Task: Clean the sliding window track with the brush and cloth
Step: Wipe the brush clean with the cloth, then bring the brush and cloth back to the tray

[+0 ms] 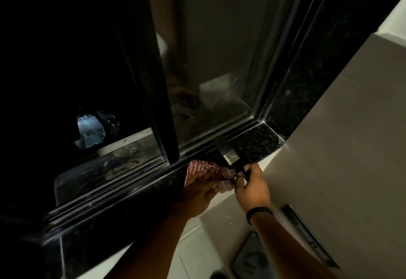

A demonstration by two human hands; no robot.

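Flat black-bristled brush with a metal ferrule and dark handle [228,155]: laid across the inner edge of the black speckled granite sill surface [252,142], bristle end reaching into the dark metal sliding window track [197,149], handle end toward the person. Judged light and rigid in the handle, soft and springy at the bristles; best held on the handle just behind the ferrule, where pressure can be steered along the groove. Right hand [252,186] closed around the handle end, fingertips pinching it.

Red-and-white striped cloth [204,169]: bunched on the sill just left of the brush, touching it. Judged limp, light and non-slip; best gathered into a wad so that a fold can be pushed into the channel. Left hand [197,193] lying on the cloth, fingers pressed over it; whether gripping or merely pinning it cannot be told.

Dim light; dirt in the track near the brush not discernible. Left of the sliding pane frame [162,125], open section of track visibly grimy.
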